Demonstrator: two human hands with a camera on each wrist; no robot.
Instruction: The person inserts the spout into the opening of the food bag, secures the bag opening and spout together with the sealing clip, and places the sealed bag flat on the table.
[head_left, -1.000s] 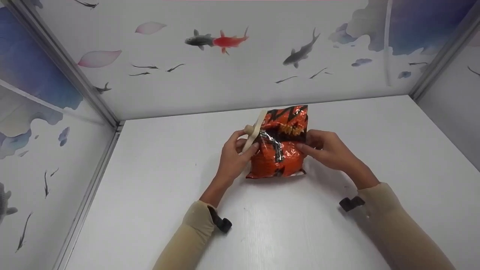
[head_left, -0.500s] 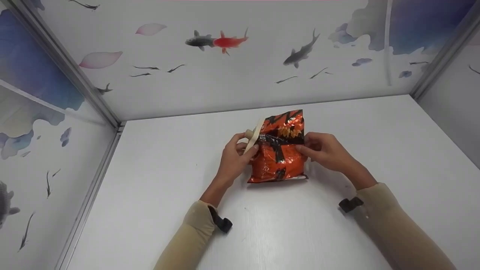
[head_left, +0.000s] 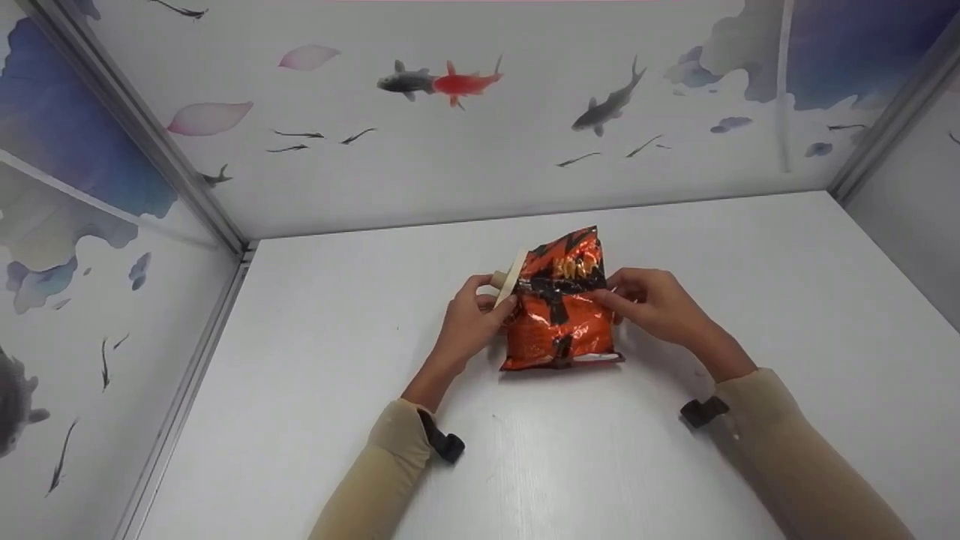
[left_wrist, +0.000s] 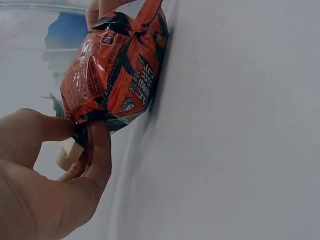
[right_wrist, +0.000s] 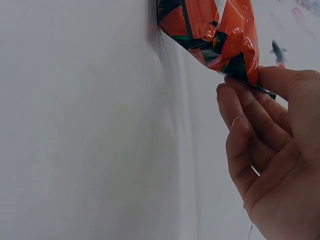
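Observation:
A shiny orange-and-black plastic food bag [head_left: 562,322] stands near the middle of the table, its lower part bulging and its top leaning back. My left hand [head_left: 469,322] pinches the bag's left edge between thumb and fingers. At that edge sits a cream-coloured bag clip [head_left: 510,277], a long bar with a stub; in the left wrist view its end [left_wrist: 70,154] pokes out between the fingers. The right edge of the bag is pinched between thumb and fingertips of my right hand [head_left: 656,304]. White lettering shows on the bag's side in the left wrist view.
The white table [head_left: 337,375] ends at a back wall [head_left: 517,172] printed with fish and petals. A similar panel [head_left: 150,300] stands on the left, joined by a grey metal post. Small black wrist devices [head_left: 448,448] hang below both sleeves.
The bag has come slightly toward me, and its top has sunk and tipped. The clip has gone down with it. Both hands keep their hold and shift only a little.

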